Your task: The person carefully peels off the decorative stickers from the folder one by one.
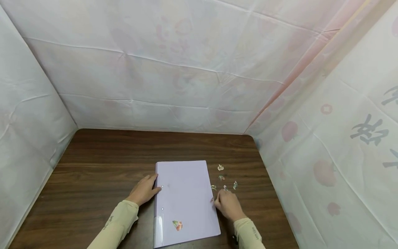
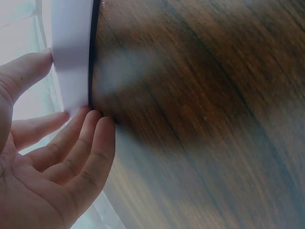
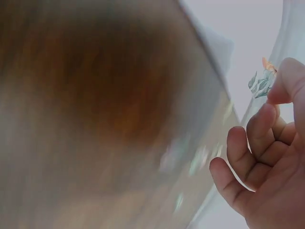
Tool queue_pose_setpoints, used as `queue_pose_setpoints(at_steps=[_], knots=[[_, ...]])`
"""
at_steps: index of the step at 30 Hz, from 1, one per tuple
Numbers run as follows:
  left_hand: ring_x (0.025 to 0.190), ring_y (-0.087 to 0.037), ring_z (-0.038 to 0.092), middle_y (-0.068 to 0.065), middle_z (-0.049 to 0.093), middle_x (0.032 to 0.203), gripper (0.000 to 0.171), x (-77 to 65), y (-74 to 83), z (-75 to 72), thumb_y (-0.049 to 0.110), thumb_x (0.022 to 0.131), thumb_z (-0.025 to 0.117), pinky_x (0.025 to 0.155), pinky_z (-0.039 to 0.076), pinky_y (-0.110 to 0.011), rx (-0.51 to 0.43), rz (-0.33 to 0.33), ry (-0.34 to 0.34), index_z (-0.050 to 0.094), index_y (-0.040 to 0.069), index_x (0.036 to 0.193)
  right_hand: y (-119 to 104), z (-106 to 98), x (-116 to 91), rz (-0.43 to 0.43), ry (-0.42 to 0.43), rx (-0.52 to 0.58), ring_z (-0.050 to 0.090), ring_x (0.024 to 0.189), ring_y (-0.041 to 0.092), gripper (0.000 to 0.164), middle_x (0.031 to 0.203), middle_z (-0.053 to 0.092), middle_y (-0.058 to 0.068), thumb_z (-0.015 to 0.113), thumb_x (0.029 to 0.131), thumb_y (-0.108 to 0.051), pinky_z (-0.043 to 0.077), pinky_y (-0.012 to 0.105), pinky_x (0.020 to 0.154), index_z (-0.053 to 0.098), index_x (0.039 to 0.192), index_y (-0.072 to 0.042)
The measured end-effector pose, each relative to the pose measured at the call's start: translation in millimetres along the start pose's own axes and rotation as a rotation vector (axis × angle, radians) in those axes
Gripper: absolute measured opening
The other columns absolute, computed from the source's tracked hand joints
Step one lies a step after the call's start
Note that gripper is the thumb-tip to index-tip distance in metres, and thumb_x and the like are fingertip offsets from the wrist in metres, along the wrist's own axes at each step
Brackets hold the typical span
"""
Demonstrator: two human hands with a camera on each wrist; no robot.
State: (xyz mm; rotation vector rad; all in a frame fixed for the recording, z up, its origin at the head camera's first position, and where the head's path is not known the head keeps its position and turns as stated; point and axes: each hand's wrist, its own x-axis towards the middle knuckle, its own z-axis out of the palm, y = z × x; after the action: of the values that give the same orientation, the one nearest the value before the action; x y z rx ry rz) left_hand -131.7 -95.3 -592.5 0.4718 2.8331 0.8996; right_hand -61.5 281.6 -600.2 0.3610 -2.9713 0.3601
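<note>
A pale purple folder [image 1: 186, 193] lies on the table, with a leafy orange-red sticker [image 1: 177, 225] on the lower part of its cover. My left hand [image 1: 144, 190] rests against the folder's spine [image 2: 71, 52], thumb on the cover side and fingertips touching the spine low down near the table. Over by the folder's right edge, my right hand [image 1: 229, 204] pinches a small sticker [image 3: 262, 83] with grey-green leaves and an orange tip between thumb and index finger. The other fingers of that hand are loosely bent.
Several small stickers lie on the dark wooden table [image 1: 109, 155] right of the folder, among them a cream one [image 1: 220, 167] and a bluish one [image 1: 235, 185]. Pale printed cloth [image 1: 155, 79] hangs behind and on both sides of the table.
</note>
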Motion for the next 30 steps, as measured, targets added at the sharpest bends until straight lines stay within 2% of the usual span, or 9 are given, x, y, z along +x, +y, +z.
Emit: queue_pose_setpoints(at_steps=[7, 11, 16, 22, 26, 30], knots=[[0.124, -0.049, 0.05, -0.033, 0.052, 0.135, 0.062, 1.8, -0.4, -0.3, 0.023, 0.091, 0.075, 0.1, 0.042, -0.059, 0.006, -0.001, 0.002, 0.051, -0.01, 0.139, 65, -23, -3, 0.284, -0.089, 0.118, 0.049, 0.06, 0.016, 0.009, 0.069, 0.052, -0.001, 0.063, 0.084, -0.012, 0.046, 0.039, 0.057, 0.055, 0.08, -0.011], [0.125, -0.048, 0.05, -0.033, 0.052, 0.136, 0.063, 1.6, -1.3, 0.5, 0.023, 0.091, 0.075, 0.101, 0.041, -0.059, 0.005, -0.005, -0.002, 0.051, -0.009, 0.139, 89, -30, -10, 0.351, -0.166, 0.099, 0.05, 0.063, 0.017, 0.006, 0.074, 0.055, 0.002, 0.059, 0.093, -0.01, 0.046, 0.039, 0.059, 0.058, 0.087, -0.008], [0.126, -0.049, 0.049, -0.033, 0.051, 0.136, 0.063, 1.5, -2.7, 1.7, 0.023, 0.091, 0.075, 0.102, 0.04, -0.06, 0.006, -0.007, -0.003, 0.05, -0.009, 0.139, 101, -34, -14, 0.345, -0.202, 0.046, 0.054, 0.066, 0.018, 0.008, 0.077, 0.058, 0.004, 0.059, 0.097, -0.009, 0.049, 0.041, 0.06, 0.059, 0.09, -0.006], [0.126, -0.049, 0.048, -0.033, 0.051, 0.136, 0.063, 2.0, -2.2, 2.1, 0.024, 0.091, 0.075, 0.101, 0.041, -0.061, 0.012, -0.009, 0.0, 0.05, -0.009, 0.139, 101, -38, -14, 0.349, -0.204, 0.039, 0.056, 0.068, 0.019, 0.006, 0.079, 0.06, 0.005, 0.059, 0.097, -0.008, 0.051, 0.043, 0.061, 0.06, 0.091, -0.005], [0.127, -0.049, 0.048, -0.033, 0.05, 0.137, 0.063, 1.7, -1.2, 1.7, 0.023, 0.091, 0.075, 0.102, 0.04, -0.061, 0.006, -0.014, -0.003, 0.05, -0.009, 0.14, 93, -38, -12, 0.343, -0.19, 0.03, 0.058, 0.07, 0.02, 0.006, 0.082, 0.062, 0.005, 0.062, 0.096, -0.01, 0.051, 0.044, 0.063, 0.062, 0.093, -0.005], [0.127, -0.05, 0.047, -0.034, 0.049, 0.138, 0.063, 0.7, -1.2, 2.0, 0.023, 0.091, 0.075, 0.102, 0.04, -0.061, 0.002, -0.019, -0.007, 0.05, -0.009, 0.14, 74, -34, -7, 0.267, -0.129, 0.004, 0.061, 0.073, 0.021, 0.007, 0.083, 0.064, 0.003, 0.069, 0.094, -0.012, 0.051, 0.045, 0.064, 0.065, 0.092, -0.007]])
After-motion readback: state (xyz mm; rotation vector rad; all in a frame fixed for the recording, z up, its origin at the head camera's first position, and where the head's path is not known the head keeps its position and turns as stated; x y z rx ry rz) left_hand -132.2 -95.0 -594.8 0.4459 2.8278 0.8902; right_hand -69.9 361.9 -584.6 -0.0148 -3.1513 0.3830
